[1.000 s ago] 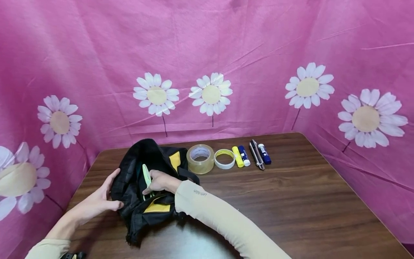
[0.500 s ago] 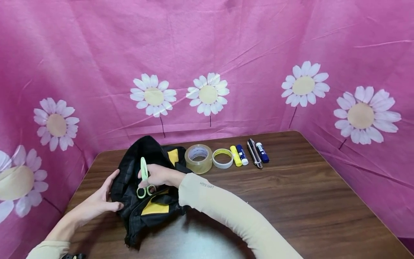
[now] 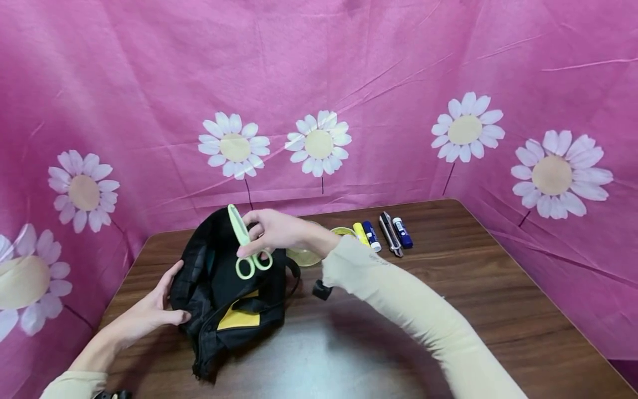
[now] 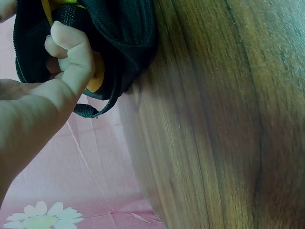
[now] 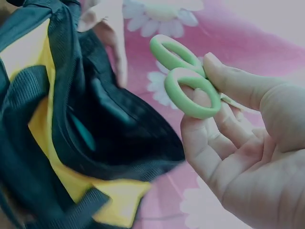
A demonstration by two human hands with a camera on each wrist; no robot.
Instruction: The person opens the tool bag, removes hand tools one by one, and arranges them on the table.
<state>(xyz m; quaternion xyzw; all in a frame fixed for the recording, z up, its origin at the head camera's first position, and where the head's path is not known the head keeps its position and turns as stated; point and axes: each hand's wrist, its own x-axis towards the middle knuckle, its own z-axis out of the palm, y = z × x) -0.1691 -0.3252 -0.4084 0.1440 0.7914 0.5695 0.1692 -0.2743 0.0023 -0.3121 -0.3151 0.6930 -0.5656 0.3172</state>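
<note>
A pair of light green scissors (image 3: 238, 226) is pinched between the thumb and fingers of my right hand (image 3: 279, 228). They are held above the open black and yellow bag (image 3: 199, 316), blades up and finger rings down. In the right wrist view the green rings of the scissors (image 5: 193, 109) stick out past the fingertips, beside the bag's mouth. My left hand (image 3: 149, 310) grips the bag's left side, thumb toward the front. The left wrist view shows its curled fingers (image 4: 76, 62) against the black fabric. A teal patch (image 5: 82, 131) shows inside the bag.
Right of the bag stand a clear tape roll (image 3: 304, 258) and a smaller tape roll (image 3: 344, 230), both partly behind my right arm. Further right lie a yellow stick (image 3: 361, 234), a blue glue stick (image 3: 371, 237), a box cutter (image 3: 391, 235) and another blue glue stick (image 3: 402, 233).
My right hand has lifted the scissors up out of the bag and moved them slightly right. The left hand has stayed at the bag's side.
</note>
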